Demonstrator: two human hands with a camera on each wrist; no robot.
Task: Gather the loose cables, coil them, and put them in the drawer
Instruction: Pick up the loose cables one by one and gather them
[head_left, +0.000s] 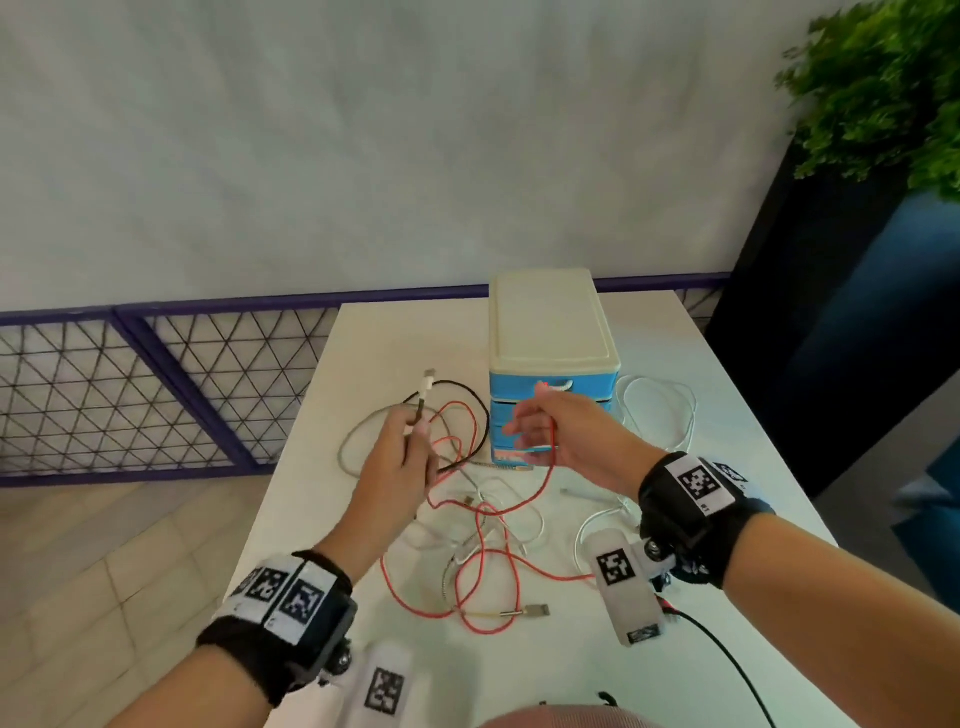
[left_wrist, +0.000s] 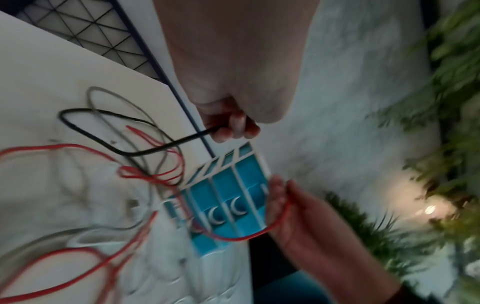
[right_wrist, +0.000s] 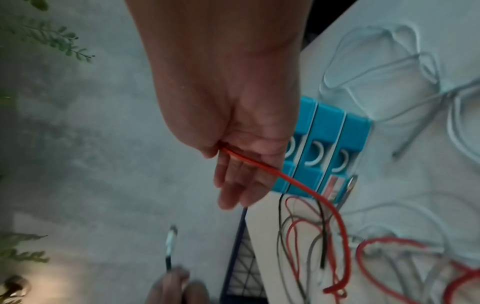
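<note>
A tangle of loose cables lies on the white table (head_left: 363, 358): a red cable (head_left: 483, 566), a black cable (head_left: 480, 415), a grey cable (head_left: 349, 441) and white cables (head_left: 675, 410). My left hand (head_left: 415, 431) is raised above the tangle and pinches the black cable (left_wrist: 155, 150) just below its white plug (head_left: 428, 382). My right hand (head_left: 524, 431) hovers in front of the blue drawer unit (head_left: 550, 322) and pinches the red cable (right_wrist: 293, 183) between thumb and fingers. All the unit's drawers (left_wrist: 228, 195) look closed.
The drawer unit stands at the table's back middle, with white cable loops to its right. A purple mesh railing (head_left: 130, 389) runs behind and left of the table. A plant (head_left: 883, 88) on a dark planter stands at the right. A gold-tipped plug (head_left: 535, 610) lies near the front.
</note>
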